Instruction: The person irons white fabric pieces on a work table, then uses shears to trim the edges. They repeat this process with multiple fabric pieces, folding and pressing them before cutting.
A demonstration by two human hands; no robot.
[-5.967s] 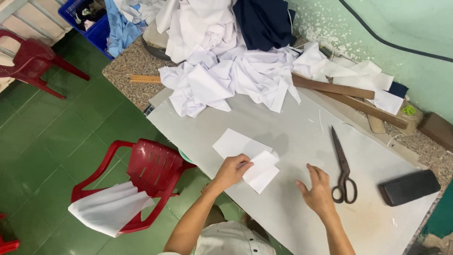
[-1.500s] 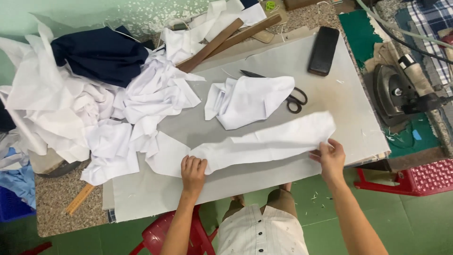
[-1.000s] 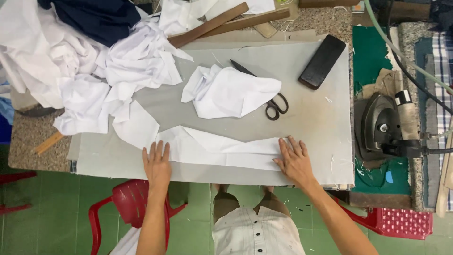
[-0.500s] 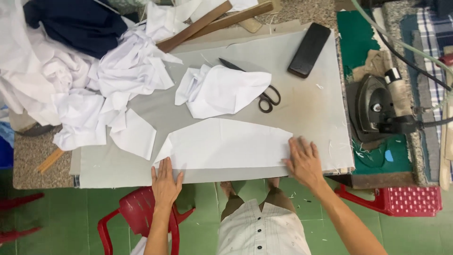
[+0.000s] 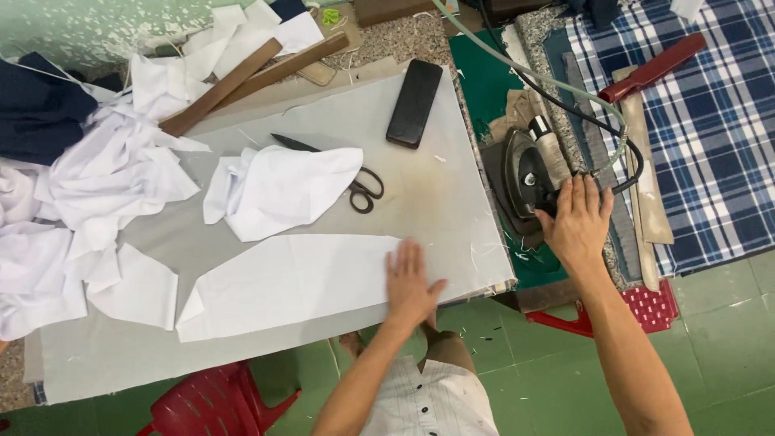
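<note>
A long white fabric piece [image 5: 282, 282] lies flat along the near edge of the grey work table [image 5: 436, 194]. My left hand [image 5: 412, 282] rests palm down on its right end, fingers spread. My right hand [image 5: 577, 222] is off the table to the right, fingers extended against the side of a black electric iron [image 5: 525, 173] that stands on a green pad [image 5: 492, 89]. I cannot see the fingers wrapped around its handle. A grey-green cord [image 5: 565, 89] runs from the iron toward the back.
Black-handled scissors [image 5: 359, 187] lie partly under a crumpled white cloth [image 5: 278, 190]. A black flat case [image 5: 414, 102] and wooden sticks [image 5: 242, 73] are further back. White cloth heaps [image 5: 105, 178] fill the left. Plaid cloth [image 5: 710, 121] lies right; red chair [image 5: 210, 400] below.
My right hand left the fabric and moved right to the iron. My left hand slid along the fabric from its left end to its right end.
</note>
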